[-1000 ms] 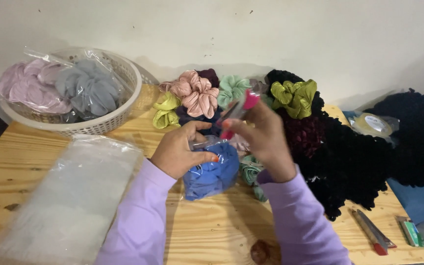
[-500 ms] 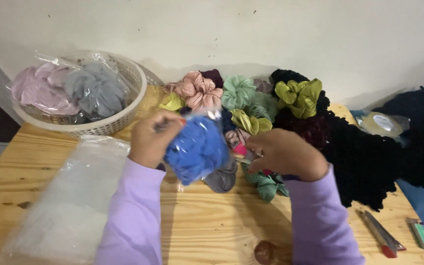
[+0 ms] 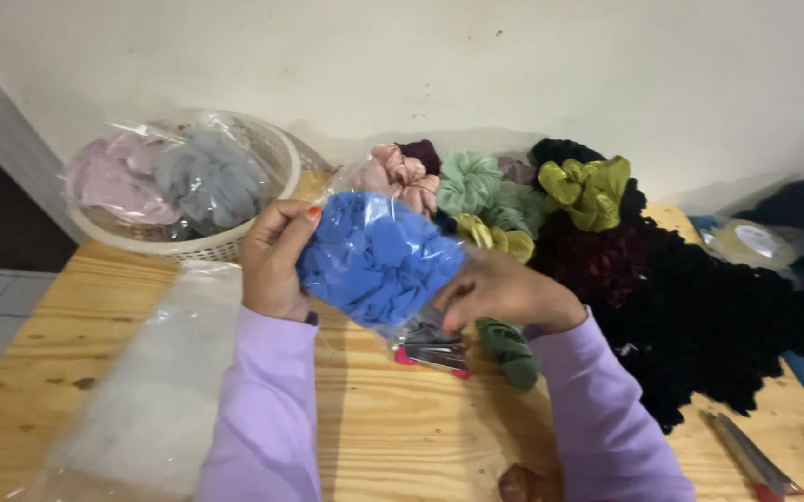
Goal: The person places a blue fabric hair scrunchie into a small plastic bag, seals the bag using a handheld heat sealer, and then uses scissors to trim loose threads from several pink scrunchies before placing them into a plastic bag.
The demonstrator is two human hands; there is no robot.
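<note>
Both hands clamp one thing: left hand [image 3: 276,260] pinches the upper-left edge of the blue scrunchie [image 3: 378,260], which sits in a clear plastic bag [image 3: 355,181]; right hand [image 3: 504,296] grips its lower-right side, fingers curled under; bundle held in the air above the wooden surface [image 3: 392,428], in front of the scrunchie heap.

Left to right: white basket [image 3: 225,244] with bagged pink and grey scrunchies at back left; stack of clear bags [image 3: 151,390] on the surface, front left; pink-handled tool [image 3: 434,358] lying right below the bundle; loose pile of scrunchies [image 3: 513,200] in pink, mint, olive behind; big black fabric mass [image 3: 699,307] to the right; tape roll [image 3: 750,244] at far right; pens [image 3: 750,455] at lower right edge.

Step looks like bagging the scrunchie, seating it inside; next move likely calls for closing the bag mouth, with both grips steady.

Hard to tell: where the bag opening is; right fingertips hidden under the bundle; tool partly covered, kind unclear; brown object at bottom edge cut off.
</note>
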